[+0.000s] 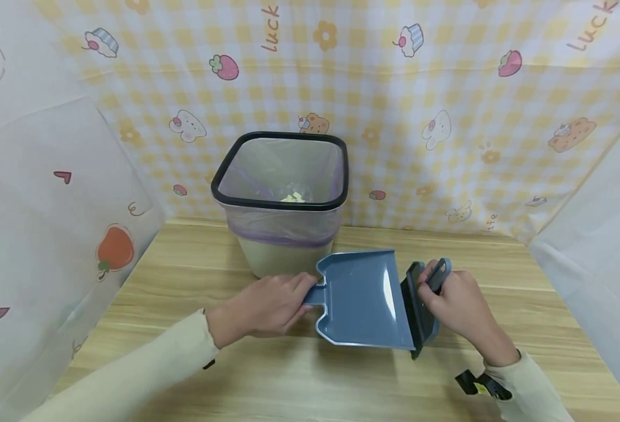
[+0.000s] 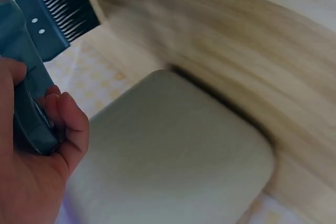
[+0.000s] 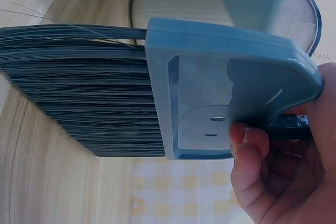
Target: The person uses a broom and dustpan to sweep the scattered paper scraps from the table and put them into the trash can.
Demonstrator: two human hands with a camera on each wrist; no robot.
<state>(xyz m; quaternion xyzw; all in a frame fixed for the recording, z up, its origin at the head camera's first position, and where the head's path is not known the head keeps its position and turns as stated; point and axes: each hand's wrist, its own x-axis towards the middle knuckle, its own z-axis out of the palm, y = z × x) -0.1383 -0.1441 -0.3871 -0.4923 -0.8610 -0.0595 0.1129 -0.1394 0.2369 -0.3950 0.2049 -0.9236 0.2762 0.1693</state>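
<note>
A blue dustpan [image 1: 362,299] is held by its handle in my left hand [image 1: 270,305], in front of the trash bin. Its pan faces up and bears no visible debris. My right hand [image 1: 460,302] grips a blue hand brush [image 1: 420,310] with dark bristles [image 3: 84,87], just at the dustpan's right edge. Whether bristles and pan touch, I cannot tell. In the left wrist view, curled fingers [image 2: 73,124] wrap the dustpan handle [image 2: 37,124]. The light trash bin [image 1: 283,258] has a black rim and a clear liner; pale yellow scraps [image 1: 294,197] lie inside.
The wooden table [image 1: 199,264] runs under both hands. Behind it hangs a yellow checked cloth [image 1: 394,117], and a white cloth [image 1: 51,234] covers the left side. The bin stands near the table's back edge, left of centre.
</note>
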